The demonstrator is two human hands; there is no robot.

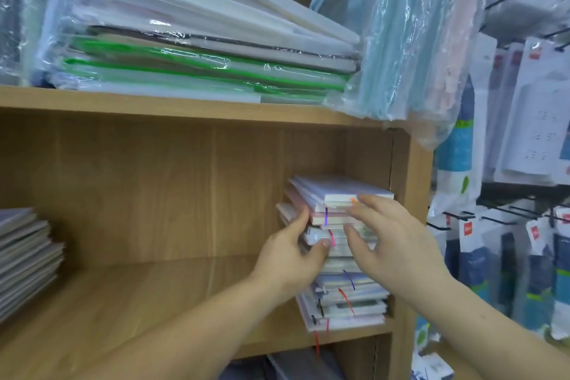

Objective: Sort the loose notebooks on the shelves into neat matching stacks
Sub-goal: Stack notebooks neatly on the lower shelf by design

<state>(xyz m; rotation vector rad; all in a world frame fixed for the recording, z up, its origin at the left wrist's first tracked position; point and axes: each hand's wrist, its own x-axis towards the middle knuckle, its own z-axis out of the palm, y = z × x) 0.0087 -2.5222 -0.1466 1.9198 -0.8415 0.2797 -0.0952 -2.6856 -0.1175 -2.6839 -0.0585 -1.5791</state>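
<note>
- Item: notebook stack [340,191], small pastel covers with ribbon markers [326,216]. It stands at the right end of the shelf board [123,296], close to the cabinet's side wall. The edges are uneven and the upper books are skewed leftward.
- Left hand [293,259]: grasping the stack at mid-height, thumb on a front edge, fingers wrapped round the left side.
- Right hand [391,244]: released, fingers spread and laid against the front edges, holding nothing.
- Step, as I judge it: squaring or parting the upper portion. I would use the right palm as a flat stop, press evenly from the left, and steady the lower books so the tall pile cannot tip forward.
- Also logged: second stack [24,253] at the far left of the same shelf, well apart; wrapped folders [200,49] on the shelf above.
- Writing: none legible on the notebooks. The hanging packs [530,120] carry red tags [468,228], too blurred for me to read.
</note>
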